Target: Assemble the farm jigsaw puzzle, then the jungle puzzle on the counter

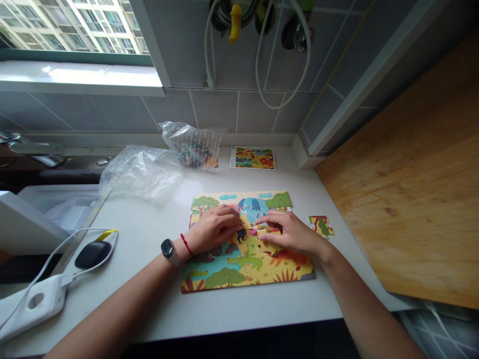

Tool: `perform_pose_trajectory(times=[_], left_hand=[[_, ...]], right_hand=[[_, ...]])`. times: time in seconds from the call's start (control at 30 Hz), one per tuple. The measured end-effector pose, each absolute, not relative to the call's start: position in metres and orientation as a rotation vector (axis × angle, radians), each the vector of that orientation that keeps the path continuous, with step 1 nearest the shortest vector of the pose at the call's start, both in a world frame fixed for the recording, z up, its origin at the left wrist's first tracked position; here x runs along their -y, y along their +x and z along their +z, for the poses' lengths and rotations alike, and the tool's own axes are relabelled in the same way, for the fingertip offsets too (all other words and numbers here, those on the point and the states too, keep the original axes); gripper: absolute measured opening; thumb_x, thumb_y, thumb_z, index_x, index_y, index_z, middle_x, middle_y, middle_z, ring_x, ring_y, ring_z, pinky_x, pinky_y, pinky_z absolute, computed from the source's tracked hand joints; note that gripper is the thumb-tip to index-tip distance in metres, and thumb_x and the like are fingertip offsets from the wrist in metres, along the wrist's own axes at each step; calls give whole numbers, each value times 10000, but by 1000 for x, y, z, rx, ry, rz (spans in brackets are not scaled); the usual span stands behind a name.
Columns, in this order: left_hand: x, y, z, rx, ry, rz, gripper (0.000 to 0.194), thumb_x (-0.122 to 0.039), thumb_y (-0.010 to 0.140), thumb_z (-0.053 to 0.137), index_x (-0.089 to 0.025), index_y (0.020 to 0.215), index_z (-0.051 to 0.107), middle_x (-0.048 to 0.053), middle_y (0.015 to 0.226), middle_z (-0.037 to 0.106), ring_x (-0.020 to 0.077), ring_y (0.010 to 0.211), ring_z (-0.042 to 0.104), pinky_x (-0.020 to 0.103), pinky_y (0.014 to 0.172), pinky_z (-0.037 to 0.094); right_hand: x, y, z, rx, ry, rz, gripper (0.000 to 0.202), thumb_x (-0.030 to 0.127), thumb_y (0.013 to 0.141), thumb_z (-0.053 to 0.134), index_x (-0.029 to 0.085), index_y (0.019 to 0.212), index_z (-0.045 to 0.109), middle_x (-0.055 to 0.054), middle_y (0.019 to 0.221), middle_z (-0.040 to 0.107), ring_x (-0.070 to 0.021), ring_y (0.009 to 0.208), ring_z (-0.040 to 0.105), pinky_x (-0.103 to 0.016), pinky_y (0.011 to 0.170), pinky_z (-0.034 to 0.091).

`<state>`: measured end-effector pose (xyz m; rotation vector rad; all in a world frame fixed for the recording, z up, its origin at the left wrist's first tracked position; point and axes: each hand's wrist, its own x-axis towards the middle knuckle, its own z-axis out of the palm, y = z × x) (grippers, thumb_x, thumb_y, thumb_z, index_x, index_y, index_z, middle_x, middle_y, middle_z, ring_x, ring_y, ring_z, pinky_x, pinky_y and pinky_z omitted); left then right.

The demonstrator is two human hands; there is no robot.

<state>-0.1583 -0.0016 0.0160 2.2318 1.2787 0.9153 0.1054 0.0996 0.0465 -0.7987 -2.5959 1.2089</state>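
Observation:
A colourful animal jigsaw puzzle (247,262) lies on the white counter, mostly assembled, with a blue elephant at the top and a green crocodile below. Over its left middle rests my left hand (219,224), fingers bent and drawn together at the tips; whatever is under them is hidden. My right hand (288,230) comes in from the right, its thumb and fingers around a puzzle piece (266,232) near the centre, where a pale edge shows. Right of the puzzle, a few joined loose pieces (321,226) lie apart on the counter.
Behind the puzzle are a small reference picture (254,158), a clear bag of pieces (194,152) and a crumpled plastic bag (140,172). A white power strip (35,301) and a black round-edged object (93,254) are at left. A wooden board (411,174) stands at right.

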Motion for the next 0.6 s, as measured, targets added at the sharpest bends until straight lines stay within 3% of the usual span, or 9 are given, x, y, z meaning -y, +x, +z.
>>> perform_pose_trajectory(times=[0.17,0.37,0.5,0.6], left_hand=[[2,-158,16,-1275,2226,947,229,-287,1080,553,-192,1022,753,94,1018,756,205,1002,682,374,898,582],[2,-158,17,-1246,2240,969,192,-295,1076,579,-197,1062,743,78,1023,770,205,1008,680,378,915,568],[2,-160,16,-1244,2258,952,180,-336,1047,637,-201,1054,757,71,1019,768,207,1000,672,384,932,561],[2,-161,14,-1235,2318,900,163,-357,1016,690,-228,1044,786,65,1050,769,215,1029,669,390,951,554]], right_hand=[[-100,108,51,2519,-749,1429,210,318,952,694,245,1095,828,-15,846,681,-145,733,597,-255,679,496],[-93,102,39,2210,-804,1697,244,401,938,694,196,1027,792,-50,997,691,-117,675,614,-230,582,504],[-91,100,37,2356,-779,1590,178,368,920,724,203,959,779,-26,884,712,-124,648,628,-239,594,494],[-93,101,36,2470,-816,1427,230,336,903,756,219,1100,779,7,770,695,-138,632,609,-255,617,484]])
